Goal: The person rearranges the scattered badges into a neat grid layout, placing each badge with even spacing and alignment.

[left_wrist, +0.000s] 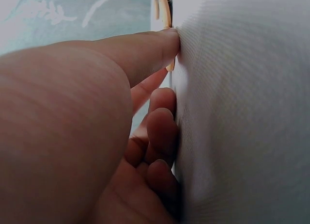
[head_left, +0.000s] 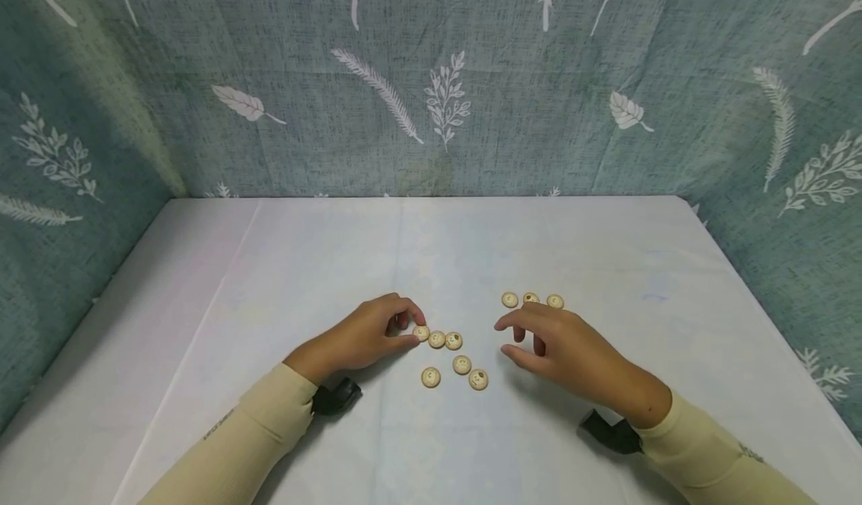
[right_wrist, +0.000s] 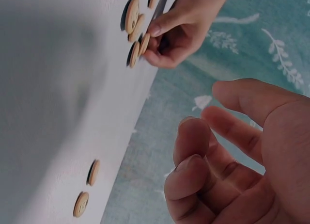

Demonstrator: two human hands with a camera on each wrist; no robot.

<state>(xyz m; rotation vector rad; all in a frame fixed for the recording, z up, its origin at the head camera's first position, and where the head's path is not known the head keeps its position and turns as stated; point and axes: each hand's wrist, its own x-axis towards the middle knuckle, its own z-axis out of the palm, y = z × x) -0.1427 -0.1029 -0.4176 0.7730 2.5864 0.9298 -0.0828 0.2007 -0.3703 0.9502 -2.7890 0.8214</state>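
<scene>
My left hand [head_left: 367,334] pinches a small round wooden button [head_left: 420,333] between thumb and index finger, low at the tabletop. Right of that one, two more buttons [head_left: 436,339] lie side by side in a short row. Nearer to me is a loose group of three buttons [head_left: 462,364]. My right hand [head_left: 562,344] is held over the table with loosely bent fingers and nothing between them. Just beyond its knuckles sit three buttons [head_left: 509,300] in a line, the middle one partly covered by the hand. In the left wrist view, the thumb [left_wrist: 155,47] hides most of the pinched button.
A white cloth [head_left: 303,251] covers the table. Green leaf-patterned fabric [head_left: 512,116] hangs along the back and both sides. Dark wrist cameras [head_left: 337,398] are strapped under both forearms, close over the tabletop.
</scene>
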